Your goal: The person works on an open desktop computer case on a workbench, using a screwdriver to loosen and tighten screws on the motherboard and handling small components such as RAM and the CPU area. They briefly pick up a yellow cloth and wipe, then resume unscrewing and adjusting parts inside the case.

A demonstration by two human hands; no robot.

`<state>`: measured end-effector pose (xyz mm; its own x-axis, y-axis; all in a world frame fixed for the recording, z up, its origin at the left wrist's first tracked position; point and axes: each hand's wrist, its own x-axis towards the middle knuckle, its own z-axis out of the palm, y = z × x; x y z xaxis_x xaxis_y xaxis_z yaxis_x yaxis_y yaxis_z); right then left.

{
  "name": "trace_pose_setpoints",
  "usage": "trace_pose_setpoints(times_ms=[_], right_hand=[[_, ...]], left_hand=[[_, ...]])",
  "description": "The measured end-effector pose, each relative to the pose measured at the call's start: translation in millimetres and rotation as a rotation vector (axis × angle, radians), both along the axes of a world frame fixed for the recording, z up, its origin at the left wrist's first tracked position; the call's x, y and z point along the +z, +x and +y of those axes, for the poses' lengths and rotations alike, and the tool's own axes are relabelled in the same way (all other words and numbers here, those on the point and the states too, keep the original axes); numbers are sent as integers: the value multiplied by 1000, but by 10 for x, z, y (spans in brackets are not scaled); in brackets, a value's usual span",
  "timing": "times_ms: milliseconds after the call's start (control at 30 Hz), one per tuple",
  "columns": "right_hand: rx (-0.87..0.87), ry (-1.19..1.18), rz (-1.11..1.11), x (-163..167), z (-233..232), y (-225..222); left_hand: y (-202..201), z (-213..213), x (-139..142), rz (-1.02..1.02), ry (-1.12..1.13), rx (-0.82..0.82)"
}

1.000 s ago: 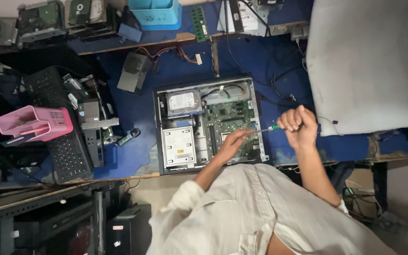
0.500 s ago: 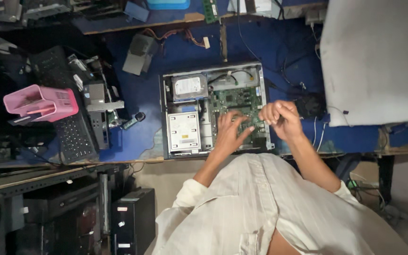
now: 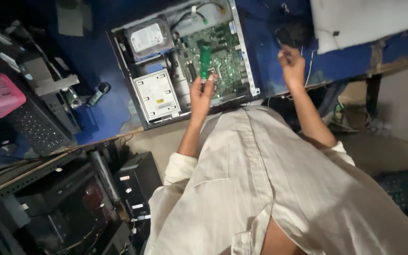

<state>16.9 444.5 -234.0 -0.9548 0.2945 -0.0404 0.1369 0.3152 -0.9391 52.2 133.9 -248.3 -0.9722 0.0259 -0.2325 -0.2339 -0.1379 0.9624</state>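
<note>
Left hand (image 3: 201,94) gripping green screwdriver (image 3: 205,60) over open computer case (image 3: 244,52), right hand (image 3: 292,66) closed, contents unclear

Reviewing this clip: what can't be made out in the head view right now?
- Tip of the green-handled screwdriver: blurred against the green circuit board.
- Right hand: curled and dim; whether it holds anything is unclear.
- Open grey computer case: top cut off by the frame edge.
- Left hand: grips the handle.

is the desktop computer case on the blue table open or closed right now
Open. The computer case lies flat with its side panel off, so the green motherboard, the hard drive and the cables inside show from above.
</note>
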Motion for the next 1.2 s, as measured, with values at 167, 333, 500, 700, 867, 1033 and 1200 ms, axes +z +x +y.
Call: trace_pose_setpoints(times_ms=[167, 333, 500, 700, 867, 1033, 1200], right_hand=[[64, 486, -167, -163, -157, 83], [200, 875, 136, -9, -417, -317], [327, 1117, -5, 45, -562, -566], [396, 1011, -59, 28, -526, -523], [400, 829, 88, 57, -555, -430], [494, 875, -92, -8, -704, -445], [533, 982, 32, 57, -784, -381]], left_hand=[[91, -60, 184, -50, 105, 23], [136, -52, 160, -76, 76, 15], [212, -139, 87, 75, 178, 103], [266, -251, 98, -114, 187, 147], [245, -182, 28, -176, 137, 91], [136, -22, -154, -137, 140, 42], [29, 43, -198, -43, 150, 0]])
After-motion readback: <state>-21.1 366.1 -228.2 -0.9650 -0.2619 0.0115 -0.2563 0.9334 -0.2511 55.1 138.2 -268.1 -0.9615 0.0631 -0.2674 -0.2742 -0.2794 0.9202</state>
